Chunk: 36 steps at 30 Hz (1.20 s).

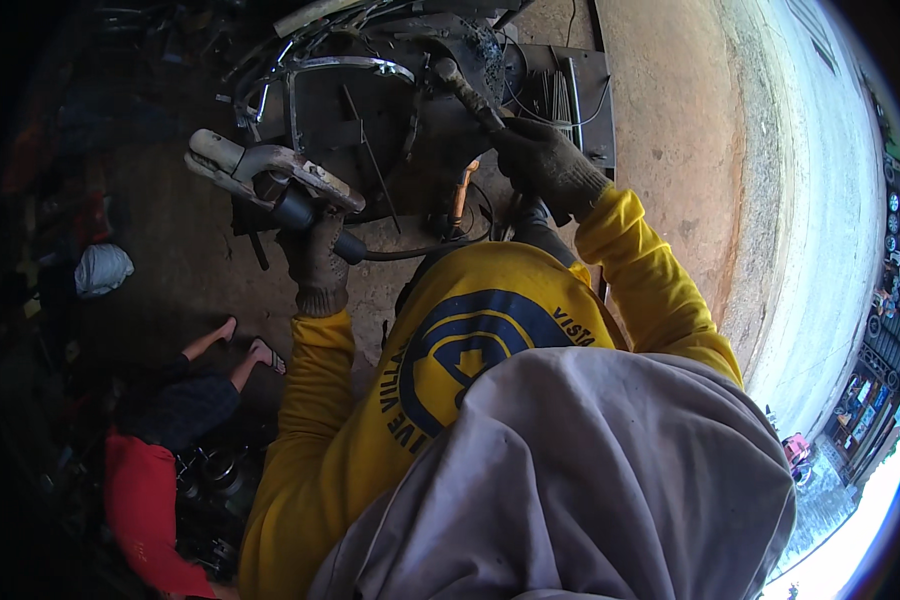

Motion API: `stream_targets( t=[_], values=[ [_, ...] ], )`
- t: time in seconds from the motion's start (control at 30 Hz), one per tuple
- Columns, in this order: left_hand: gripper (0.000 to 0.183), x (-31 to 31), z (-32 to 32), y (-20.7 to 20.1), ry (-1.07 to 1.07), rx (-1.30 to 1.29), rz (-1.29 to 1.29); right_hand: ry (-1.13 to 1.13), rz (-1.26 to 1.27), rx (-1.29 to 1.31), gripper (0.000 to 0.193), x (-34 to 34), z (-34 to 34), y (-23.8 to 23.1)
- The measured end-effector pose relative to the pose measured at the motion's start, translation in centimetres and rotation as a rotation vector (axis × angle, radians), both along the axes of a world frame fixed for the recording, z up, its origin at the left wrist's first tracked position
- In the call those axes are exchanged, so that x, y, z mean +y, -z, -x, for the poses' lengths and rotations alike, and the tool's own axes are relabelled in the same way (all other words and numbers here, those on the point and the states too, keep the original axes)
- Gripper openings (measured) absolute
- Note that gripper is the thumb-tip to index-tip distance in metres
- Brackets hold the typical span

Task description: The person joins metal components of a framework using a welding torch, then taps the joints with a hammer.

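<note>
A large worn electrode holder [232, 165] with grey jaws and a black handle is gripped in my gloved left hand [315, 255]. Its dark cable [410, 253] runs right, below the workbench edge. My gloved right hand [545, 165] is closed round a dark, worn tool [470, 97] with a rounded head, which points up and left over the metal plate. Its exact kind is unclear. Between my hands, close to my body, is a copper-coloured clamp-like piece [461, 195]. A bent shiny metal frame [345, 64] lies on the dark workbench [440, 150] beyond the holder.
A bundle of thin rods [553, 97] and a looping wire lie at the bench's right end. At lower left is a person in a red shirt [150, 505], near dark metal parts. A whitish bundle [103, 270] sits at left. A paved road [820, 200] runs along the right.
</note>
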<state>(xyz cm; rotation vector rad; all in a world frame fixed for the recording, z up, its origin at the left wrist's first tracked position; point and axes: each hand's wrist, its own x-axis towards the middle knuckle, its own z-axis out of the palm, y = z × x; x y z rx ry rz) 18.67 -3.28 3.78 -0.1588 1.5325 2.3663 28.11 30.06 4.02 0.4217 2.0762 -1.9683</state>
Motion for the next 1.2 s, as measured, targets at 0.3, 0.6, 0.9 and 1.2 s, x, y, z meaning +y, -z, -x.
stream_targets(
  t=[0.3, 0.6, 0.9, 1.2],
  values=[
    [0.053, 0.4, -0.2, -0.3, -0.004, 0.027, 0.011, -0.182, -0.586, 0.112, 0.036, -3.8, -2.8, -3.5],
    [0.054, -0.9, 0.5, 1.1, 0.061, 0.048, 0.115, -0.228, -0.935, -0.112, 0.045, -2.4, -0.7, -5.2],
    [0.037, -0.5, 0.1, 0.7, 0.024, 0.08, 0.296, -0.248, -0.828, 0.1, 0.046, -2.5, -1.3, -3.4],
    [0.037, -0.3, 0.0, 0.2, 0.042, 0.217, 0.284, -0.212, -0.765, 0.06, 0.042, -3.4, -1.3, -4.3]
  ],
)
